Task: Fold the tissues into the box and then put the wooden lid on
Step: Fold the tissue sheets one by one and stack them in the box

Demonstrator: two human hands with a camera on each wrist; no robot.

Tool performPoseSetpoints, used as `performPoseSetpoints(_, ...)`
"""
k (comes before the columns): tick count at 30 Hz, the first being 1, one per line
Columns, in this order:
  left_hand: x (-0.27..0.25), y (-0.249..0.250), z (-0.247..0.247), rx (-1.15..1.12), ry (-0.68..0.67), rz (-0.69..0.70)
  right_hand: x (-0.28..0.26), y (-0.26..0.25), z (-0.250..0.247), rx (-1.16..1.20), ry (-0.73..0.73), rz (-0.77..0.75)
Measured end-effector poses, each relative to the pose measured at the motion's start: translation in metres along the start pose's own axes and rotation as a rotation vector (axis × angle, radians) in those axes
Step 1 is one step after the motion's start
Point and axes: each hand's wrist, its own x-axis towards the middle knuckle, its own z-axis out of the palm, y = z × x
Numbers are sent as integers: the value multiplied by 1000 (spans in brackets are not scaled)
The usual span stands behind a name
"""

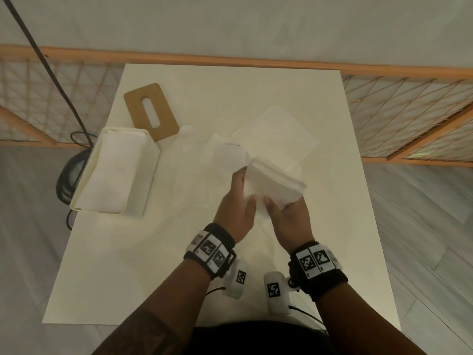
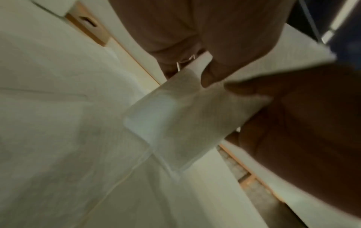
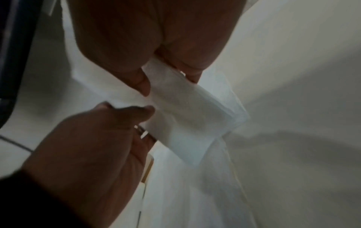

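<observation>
Plain indoor room, white table (image 1: pixel 256 88), grey plank floor (image 1: pixel 422 226), wooden lattice rail (image 1: pixel 409 103), bare wall (image 1: pixel 230 21)

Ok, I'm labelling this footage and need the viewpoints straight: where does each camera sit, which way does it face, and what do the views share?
Head: on the person's head, looking forward and down at the table, the box, the wooden lid; both forearms show.
Left wrist: on the left wrist, looking along the left hand at the folded tissue.
Right wrist: on the right wrist, looking along the right hand at the same tissue; the left hand shows below.
Shared: all three show both hands pinching the folded tissue.
</observation>
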Motion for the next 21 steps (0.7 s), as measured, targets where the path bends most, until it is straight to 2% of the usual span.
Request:
performPoseSetpoints(2,-6,-3,14,59,18,27,-6,1,4,-47,8,0)
performPoseSetpoints(6,-14,1,24,70,119,71,-16,-4,2,-79,101,-101)
performPoseSetpoints(8,-16,-4,29,86,75,40,-15,-2,3,-101,97,-106)
performPoseSetpoints(11,-18,-22,34,122,-21,-68,-11,8,6,-157,14,-18)
performPoseSetpoints(16,-14,-19,31,140,58,-16,-6,8,1,-172,60,-71)
performPoseSetpoints(19,-12,-16,33,128,-37,-45,-7,13,4,-155,34,35)
performPoseSetpoints(21,-10,-11,32,120,-53,-57,-7,12,3,-145,38,57)
